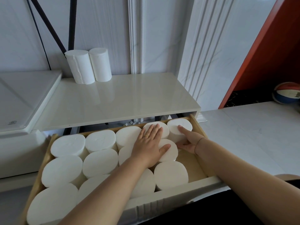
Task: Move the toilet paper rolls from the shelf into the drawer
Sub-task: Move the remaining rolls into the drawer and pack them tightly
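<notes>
head view: the drawer is pulled out under the shelf and packed with toilet paper rolls standing on end, flat tops up, touching each other in rows. a strip of bare wood bottom shows along the right side toward the front. your left hand lies palm down on the rolls in the back right part, fingers straight and released, gripping nothing. its fingertips are on the back roll, second from the right, and its thumb lies across the front roll just behind that. there's a ring on that hand. your right hand grasps the corner roll at the back right of the drawer, one digit up on its top face, the others curled round its near side. the corner roll stands upright, touching the back roll and close to the drawer's right wall; can't tell if it sits fully on the bottom. there's a thin bracelet on the right wrist. two more rolls are on the shelf, upright and touching side by side at the back left by the wall: left shelf roll, right shelf roll. a white unit sits just left of the shelf, and a ball is far right, well apart from the drawer.
</notes>
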